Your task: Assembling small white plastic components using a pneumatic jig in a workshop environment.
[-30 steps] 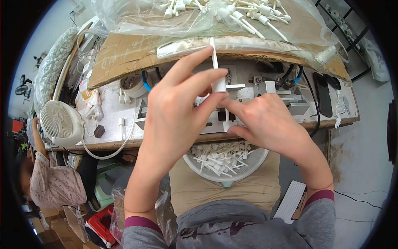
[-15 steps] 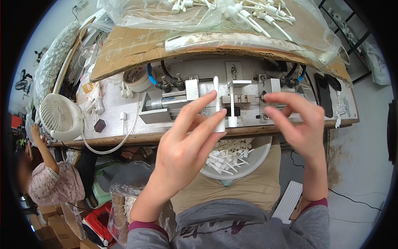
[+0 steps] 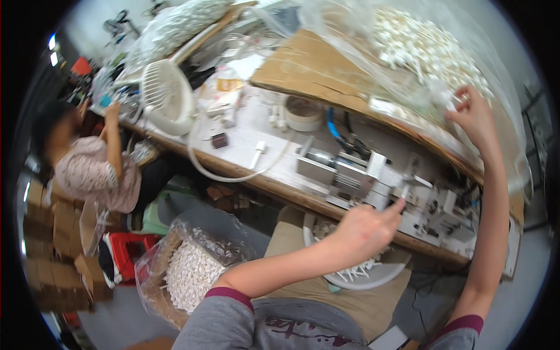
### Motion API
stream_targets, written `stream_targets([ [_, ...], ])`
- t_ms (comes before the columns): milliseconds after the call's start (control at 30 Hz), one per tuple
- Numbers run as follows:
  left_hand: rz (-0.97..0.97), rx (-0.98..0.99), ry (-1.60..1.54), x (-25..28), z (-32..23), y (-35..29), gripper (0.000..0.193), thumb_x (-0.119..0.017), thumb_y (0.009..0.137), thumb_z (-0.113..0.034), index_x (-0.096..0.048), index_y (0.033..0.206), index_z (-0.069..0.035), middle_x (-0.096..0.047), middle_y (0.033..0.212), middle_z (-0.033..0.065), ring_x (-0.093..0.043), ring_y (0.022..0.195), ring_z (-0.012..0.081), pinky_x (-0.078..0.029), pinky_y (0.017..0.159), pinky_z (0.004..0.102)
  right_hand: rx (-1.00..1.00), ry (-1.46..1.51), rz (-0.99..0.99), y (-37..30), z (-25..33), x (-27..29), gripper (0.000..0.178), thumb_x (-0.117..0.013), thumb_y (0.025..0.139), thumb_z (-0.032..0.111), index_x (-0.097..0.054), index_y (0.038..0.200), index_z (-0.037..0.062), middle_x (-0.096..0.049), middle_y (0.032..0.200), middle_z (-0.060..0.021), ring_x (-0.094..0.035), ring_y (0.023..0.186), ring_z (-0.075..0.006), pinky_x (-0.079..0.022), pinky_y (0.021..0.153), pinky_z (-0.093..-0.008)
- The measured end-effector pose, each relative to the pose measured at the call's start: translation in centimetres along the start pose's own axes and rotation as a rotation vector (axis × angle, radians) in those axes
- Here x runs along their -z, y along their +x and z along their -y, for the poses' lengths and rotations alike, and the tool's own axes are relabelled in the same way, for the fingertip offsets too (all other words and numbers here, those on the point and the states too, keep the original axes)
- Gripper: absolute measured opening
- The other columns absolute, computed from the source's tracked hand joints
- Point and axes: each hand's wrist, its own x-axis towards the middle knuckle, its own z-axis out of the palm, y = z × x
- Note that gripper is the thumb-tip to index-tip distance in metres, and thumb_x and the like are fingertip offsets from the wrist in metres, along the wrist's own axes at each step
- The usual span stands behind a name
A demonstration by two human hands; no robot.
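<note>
My left hand [image 3: 368, 233] is over the front of the bench, fingers closed and index finger stretched toward a metal clamping fixture [image 3: 415, 182]. A slim white plastic piece [image 3: 405, 191] shows just beyond that fingertip; blur hides whether the hand holds it or it sits in the fixture. Far right, my right hand [image 3: 477, 119] reaches over the cardboard's edge to a heap of white stick-shaped plastic parts [image 3: 429, 49] in a clear bag. Its thumb and fingers curl together around something whitish, too blurred to name.
A metal cylinder unit [image 3: 344, 172] with blue and black hoses stands left of the fixture. Farther left are a tape roll [image 3: 303, 114], a white fan [image 3: 166, 96] and a loose white part [image 3: 258, 153]. A bowl [image 3: 373, 277] of parts rests on my lap. Another person [image 3: 96, 169] sits left.
The view has swung to the right. My right hand has gone from beside the fixture to the heap of parts; my left hand, which held a white tapered piece upright, is now lower, at the fixture.
</note>
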Motion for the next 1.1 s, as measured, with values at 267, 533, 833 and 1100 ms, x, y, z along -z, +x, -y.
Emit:
stream_targets([
  [267,0.062,-0.076,0.109,-2.2,-0.3,1.3,0.016,-0.064,0.062,-0.015,-0.064,0.067,0.001,-0.057,0.121,0.0352,-0.063,0.058,0.0229,-0.046,0.051,0.0346,0.146,0.131,-0.124,-0.4,-3.6,-3.1,0.046,-0.06,0.075,0.001,-0.056,0.12,0.0059,-0.057,0.084,-0.0084,-0.053,0.073,-0.0181,-0.045,0.067,-0.0308],
  [533,0.104,-0.03,0.092,-3.3,0.1,1.2,0.016,-0.065,0.06,-0.012,-0.065,0.068,0.001,-0.056,0.125,0.0312,-0.068,0.062,0.0246,-0.048,0.048,0.035,0.265,0.04,-0.166,-4.9,-0.5,-1.2,0.031,-0.055,0.093,0.002,-0.056,0.124,0.0017,-0.063,0.109,-0.0136,-0.06,0.094,-0.0214,-0.044,0.071,-0.0297],
  [833,-0.024,-0.012,-0.06,-3.2,-0.8,-0.6,0.019,-0.067,0.063,-0.015,-0.063,0.066,0.003,-0.066,0.107,0.0256,-0.067,0.063,0.0285,-0.05,0.05,0.0357,0.413,0.006,-0.409,-11.7,3.5,1.4,0.027,-0.057,0.093,-0.001,-0.059,0.119,-0.0029,-0.06,0.116,-0.0164,-0.058,0.108,-0.0322,-0.044,0.093,-0.0383],
  [1100,0.311,0.093,-0.31,-4.7,-3.0,-9.4,0.033,-0.075,0.063,-0.024,-0.068,0.085,0.0,-0.065,0.086,0.0113,-0.065,0.082,0.0323,-0.051,0.068,0.0435,0.427,0.139,-0.494,-21.1,11.4,2.2,0.028,-0.071,0.088,0.017,-0.068,0.107,-0.0024,-0.067,0.096,-0.0188,-0.065,0.083,-0.0295,-0.053,0.072,-0.0384],
])
